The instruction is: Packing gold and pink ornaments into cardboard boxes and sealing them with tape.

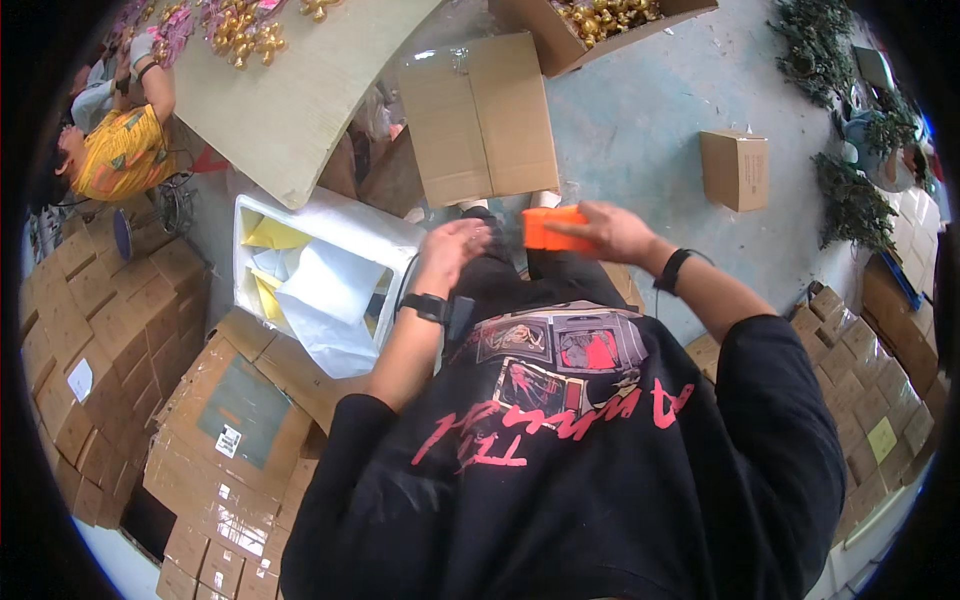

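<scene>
My right hand [610,232] is closed around an orange plastic tape dispenser [553,228], held in front of my legs. To its left, my left hand [457,245] is raised with the fingers loosely stretched and somewhat blurred; I see nothing in it. The two hands are apart. Just beyond them stands a closed cardboard box [480,120] by my feet, with a seam across its top and shiny clear tape near its far edge. Neither hand touches the box.
To the left are a white foam box [240,225] holding white and yellow sheets, and a table [300,85] with gold ornaments. An open carton [560,40] of gold pieces lies beyond. A small carton [733,170] sits right. Stacked cartons flank me; a person in yellow [125,150] works far left.
</scene>
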### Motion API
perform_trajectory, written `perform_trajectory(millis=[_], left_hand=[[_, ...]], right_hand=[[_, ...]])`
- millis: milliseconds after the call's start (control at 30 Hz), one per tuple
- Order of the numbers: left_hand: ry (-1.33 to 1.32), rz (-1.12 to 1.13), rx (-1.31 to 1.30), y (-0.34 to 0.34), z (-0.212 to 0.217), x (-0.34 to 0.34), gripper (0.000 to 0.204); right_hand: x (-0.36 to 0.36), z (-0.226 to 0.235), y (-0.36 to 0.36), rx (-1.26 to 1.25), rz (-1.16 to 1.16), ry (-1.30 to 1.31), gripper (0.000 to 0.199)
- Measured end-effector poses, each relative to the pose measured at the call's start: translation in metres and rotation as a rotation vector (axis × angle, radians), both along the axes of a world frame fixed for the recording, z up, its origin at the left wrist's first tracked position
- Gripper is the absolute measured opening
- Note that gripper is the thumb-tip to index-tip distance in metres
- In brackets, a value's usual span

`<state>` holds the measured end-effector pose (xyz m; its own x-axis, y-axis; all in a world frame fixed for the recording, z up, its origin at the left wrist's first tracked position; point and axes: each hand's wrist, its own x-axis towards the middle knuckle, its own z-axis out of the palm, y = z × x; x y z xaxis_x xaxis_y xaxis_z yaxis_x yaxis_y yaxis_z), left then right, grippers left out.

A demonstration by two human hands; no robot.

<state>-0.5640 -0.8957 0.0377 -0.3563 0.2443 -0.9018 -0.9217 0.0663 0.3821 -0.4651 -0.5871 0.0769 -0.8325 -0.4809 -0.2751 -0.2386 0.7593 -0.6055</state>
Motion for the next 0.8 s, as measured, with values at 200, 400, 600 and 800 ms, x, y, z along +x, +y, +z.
perform_trajectory(millis=[200, 400, 600, 800], left_hand=[[0.428, 0.123, -0.357, -0.079, -0.046, -0.045, 0.015], [0.478, 0.208, -0.455, -0.055, -0.115, -0.051, 0.021], [0.582, -0.161, -1.016, -0.028, -0.175, -0.036, 0.041], [0.382, 0.161, -0.656, 0.021, -0.108, -0.038, 0.061]], right_hand=[[-0.005, -0.027, 0.087, 0.299, 0.051, -0.093, 0.076], [-0.026, -0.061, 0.066, 0.398, 0.006, -0.199, 0.066], [-0.065, -0.100, 0.006, 0.502, -0.069, -0.516, 0.048], [-0.041, -0.109, 0.007, 0.317, -0.231, -0.540, 0.063]])
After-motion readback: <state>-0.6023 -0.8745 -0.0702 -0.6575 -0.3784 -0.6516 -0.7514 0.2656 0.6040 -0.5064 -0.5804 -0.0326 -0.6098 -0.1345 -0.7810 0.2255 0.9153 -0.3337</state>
